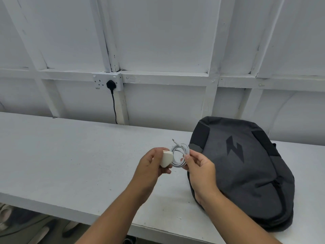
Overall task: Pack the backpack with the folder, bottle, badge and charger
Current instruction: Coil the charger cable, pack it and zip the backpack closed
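I see a long pale grey worktop (70,155) running from nine o'clock to three o'clock. A dark grey backpack (246,173) lies flat on it at about four o'clock, its lower end near the front edge.

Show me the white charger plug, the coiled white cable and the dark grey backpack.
white charger plug (166,159), head view, flat side face
coiled white cable (181,152), head view, upper loop
dark grey backpack (246,173), head view, front panel

The backpack (246,173) lies flat on the counter (70,155) at its right end. Just left of it, above the counter, both hands hold the charger (167,159). Behind, a wall socket (107,83) carries a plug (110,84).
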`<state>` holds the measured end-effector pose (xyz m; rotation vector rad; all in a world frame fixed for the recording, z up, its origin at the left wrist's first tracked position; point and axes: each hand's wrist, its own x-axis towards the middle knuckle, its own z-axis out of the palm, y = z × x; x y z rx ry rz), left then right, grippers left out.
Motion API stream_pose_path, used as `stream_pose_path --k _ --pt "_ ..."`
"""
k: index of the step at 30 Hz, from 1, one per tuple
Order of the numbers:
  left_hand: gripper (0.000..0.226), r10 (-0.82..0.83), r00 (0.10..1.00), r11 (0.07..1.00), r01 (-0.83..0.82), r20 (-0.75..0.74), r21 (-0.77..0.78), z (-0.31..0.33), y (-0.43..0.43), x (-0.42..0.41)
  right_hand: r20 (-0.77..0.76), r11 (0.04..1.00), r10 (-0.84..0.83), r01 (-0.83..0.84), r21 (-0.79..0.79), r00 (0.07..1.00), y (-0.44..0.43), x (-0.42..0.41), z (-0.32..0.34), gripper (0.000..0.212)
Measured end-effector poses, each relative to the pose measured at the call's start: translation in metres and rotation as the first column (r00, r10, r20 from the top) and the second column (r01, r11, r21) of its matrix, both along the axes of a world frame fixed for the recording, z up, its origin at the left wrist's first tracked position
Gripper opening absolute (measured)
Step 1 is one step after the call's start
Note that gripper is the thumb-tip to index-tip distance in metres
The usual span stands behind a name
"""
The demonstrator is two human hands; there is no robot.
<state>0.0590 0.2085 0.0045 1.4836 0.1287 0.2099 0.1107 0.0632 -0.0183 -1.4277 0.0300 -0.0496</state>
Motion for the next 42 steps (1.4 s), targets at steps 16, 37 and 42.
stream_pose_path --k 16,37,42 --pt "0.016 0.132 0.965 0.927 -0.201 0.227 0.315 -0.004 -0.017 0.004 0.023 0.988 0.087 -0.089 0.127 0.996 -0.002 -0.017 0.009 0.02" --pt "0.04 -0.064 0.996 0.982 0.074 0.064 -0.174 -0.008 0.001 0.015 0.09 0.996 0.063 -0.056 -0.074 0.994 0.01 -0.02 0.005 0.015" --pt "0.026 -0.127 0.987 0.968 0.145 0.097 -0.204 -0.008 0.008 0.02 0.063 0.998 0.037 -0.034 -0.057 0.997 0.004 -0.029 0.002 0.024"
